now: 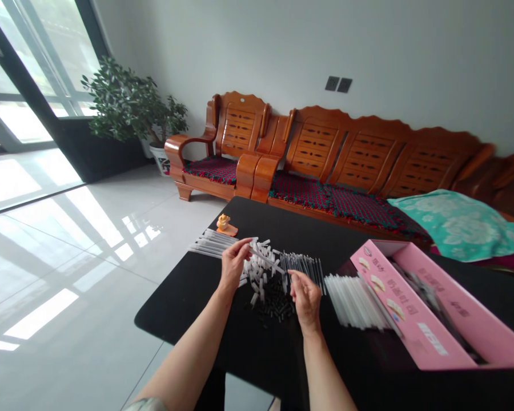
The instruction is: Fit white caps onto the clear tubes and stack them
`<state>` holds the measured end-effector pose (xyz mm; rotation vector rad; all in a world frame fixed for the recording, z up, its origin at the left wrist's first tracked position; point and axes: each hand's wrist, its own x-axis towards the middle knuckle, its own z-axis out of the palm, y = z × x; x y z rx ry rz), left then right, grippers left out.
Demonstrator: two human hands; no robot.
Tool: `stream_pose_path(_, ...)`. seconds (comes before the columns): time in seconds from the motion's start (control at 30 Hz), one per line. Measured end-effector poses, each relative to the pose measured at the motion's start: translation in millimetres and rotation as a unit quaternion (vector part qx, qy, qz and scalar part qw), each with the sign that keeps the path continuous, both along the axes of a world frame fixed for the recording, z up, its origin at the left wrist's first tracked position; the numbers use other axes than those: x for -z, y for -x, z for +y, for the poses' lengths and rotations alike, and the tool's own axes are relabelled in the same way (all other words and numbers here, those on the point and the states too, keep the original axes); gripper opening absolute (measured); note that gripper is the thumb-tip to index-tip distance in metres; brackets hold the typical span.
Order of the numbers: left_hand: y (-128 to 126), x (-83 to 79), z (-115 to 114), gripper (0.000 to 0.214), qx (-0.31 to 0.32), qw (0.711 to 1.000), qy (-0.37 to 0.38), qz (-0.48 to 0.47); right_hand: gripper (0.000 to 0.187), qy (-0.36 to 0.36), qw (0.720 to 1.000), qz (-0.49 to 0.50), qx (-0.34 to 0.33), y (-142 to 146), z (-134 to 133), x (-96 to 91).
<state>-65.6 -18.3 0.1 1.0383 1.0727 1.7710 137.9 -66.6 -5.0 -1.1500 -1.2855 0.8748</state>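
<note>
On the black table [188,308], left hand [232,264] pinches one end of a thin clear pen tube [263,260], tilted up and to the right over the parts. Right hand [305,297] is loosely curled, fingertips at the edge of the pile of small black caps [274,302]; can't tell if it grips one. White short pieces [257,271] lie under the tube, dark refills [302,265] just beside the right hand, clear tubes in a row [353,291] beyond, another bundle [209,242] at left. Pink box [415,311] sits open at right. Risks, as I judge: the raised tube is held at one end only, so a bump could swing it into the loose pieces and scatter them; the left bundle lies near the table edge and could roll off; small caps slip easily from fingertips.
</note>
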Motion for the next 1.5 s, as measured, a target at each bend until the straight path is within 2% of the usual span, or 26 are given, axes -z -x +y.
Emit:
stream_pose_path(0.07,23,-2.0,7,0.038,-0.093,0.996,0.003,-0.015,0.034,-0.021,0.999,-0.013,0.033,-2,0,1.9)
stream_pose_path(0.17,61,-1.2,18,0.033,-0.235,0.971,0.040,0.017,0.034,-0.048,0.996,-0.063,0.043,-2,1,5.8)
stream_pose_path(0.3,103,9.5,24,0.036,-0.309,0.940,0.130,0.064,0.034,-0.059,0.992,-0.100,0.044,-2,2,9.9)
stream_pose_path(0.4,122,18.2,22,0.039,-0.344,0.916,0.181,0.103,0.034,-0.062,0.991,-0.106,0.049,-2,3,11.3)
stream_pose_path(0.57,132,24.8,16,0.036,-0.365,0.882,0.225,0.197,0.033,-0.064,0.990,-0.117,0.053,-3,2,12.4)
stream_pose_path(0.73,132,26.9,12,0.039,-0.367,0.866,0.234,0.247,0.034,-0.067,0.987,-0.129,0.063,-1,1,11.6)
stream_pose_path(0.9,115,13.1,8,0.037,-0.403,0.839,0.196,0.308,0.036,-0.087,0.980,-0.156,0.086,0,1,10.4)
stream_pose_path(1.0,83,-2.1,7,0.033,-0.366,0.854,0.129,0.346,0.037,-0.094,0.972,-0.179,0.117,-1,2,13.2)
stream_pose_path(1.13,24,-10.3,2,0.024,-0.197,0.900,0.028,0.387,0.040,-0.100,0.955,-0.187,0.205,-5,6,18.7)
stream_pose_path(1.23,-12,-1.7,-9,0.020,-0.086,0.906,-0.013,0.414,0.042,-0.089,0.942,-0.184,0.265,-14,8,14.4)
stream_pose_path(1.37,-29,13.2,-24,0.016,-0.014,0.893,-0.024,0.450,0.037,-0.032,0.922,-0.244,0.300,-43,5,-9.9)
stream_pose_path(1.43,-28,15.8,-27,0.015,-0.007,0.889,-0.027,0.457,0.033,0.011,0.894,-0.316,0.318,-62,-2,-25.3)
stream_pose_path(1.5,-26,15.4,-28,0.016,-0.009,0.889,-0.029,0.457,0.026,0.075,0.851,-0.408,0.321,-81,-11,-38.5)
